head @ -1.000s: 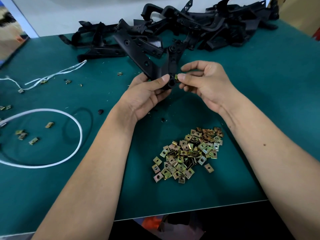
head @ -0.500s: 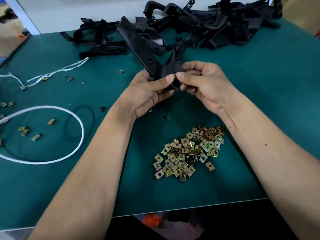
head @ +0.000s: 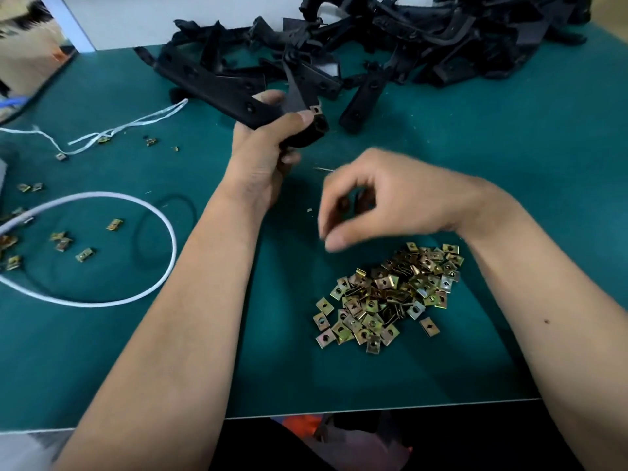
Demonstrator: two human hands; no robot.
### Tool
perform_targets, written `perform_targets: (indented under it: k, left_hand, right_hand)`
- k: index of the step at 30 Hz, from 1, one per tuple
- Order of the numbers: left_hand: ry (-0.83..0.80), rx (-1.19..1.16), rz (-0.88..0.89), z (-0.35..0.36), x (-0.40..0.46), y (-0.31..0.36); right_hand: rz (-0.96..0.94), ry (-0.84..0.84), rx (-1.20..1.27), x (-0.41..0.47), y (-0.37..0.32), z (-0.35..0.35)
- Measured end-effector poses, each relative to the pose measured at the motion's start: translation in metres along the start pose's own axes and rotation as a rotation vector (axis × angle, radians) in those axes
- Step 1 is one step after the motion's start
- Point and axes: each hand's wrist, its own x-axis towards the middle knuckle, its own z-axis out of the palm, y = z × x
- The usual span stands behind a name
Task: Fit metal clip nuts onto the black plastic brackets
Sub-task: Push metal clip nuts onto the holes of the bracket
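Head view, at the near centre of the green mat (head: 509, 147):
Change: the right hand (head: 390, 202) has left the bracket, where it pressed a nut half a second ago, and now hangs blurred just above the pile of clip nuts (head: 390, 294).
Meaning: one clip nut (head: 316, 109) sits seated on the bracket's end; judged next step, picking another.
Left hand (head: 268, 154): fingers and thumb curled round the held black bracket (head: 238, 96), raised off the mat.
Right hand state: fingers loosely curled, nothing seen in them.
Counts: two hands; one bracket held; a far heap of brackets (head: 424, 39), too tangled to count; piled nuts, many dozen; about a dozen stray nuts (head: 85, 254) at left; one white cord loop (head: 163, 226).
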Motion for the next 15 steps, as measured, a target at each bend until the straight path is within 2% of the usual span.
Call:
perform_targets:
  k: [2, 5, 11, 15]
  left_hand:
    - [-0.018, -0.036, 0.002, -0.001, 0.002, -0.001]
    - [-0.04, -0.048, -0.003, -0.001, 0.003, -0.002]
    - [-0.108, -0.074, -0.06, -0.003, 0.002, -0.004]
    - [-0.096, -0.115, -0.074, -0.004, 0.002, -0.005]
  right_hand:
    - [0.051, -0.252, -0.089, 0.005, -0.008, 0.01]
    - [0.077, -0.362, -0.163, 0.012, -0.011, 0.019]
    - [0.135, -0.334, -0.254, 0.011, -0.01, 0.018]
    - [0.15, -0.145, -0.251, 0.006, 0.0, 0.009]
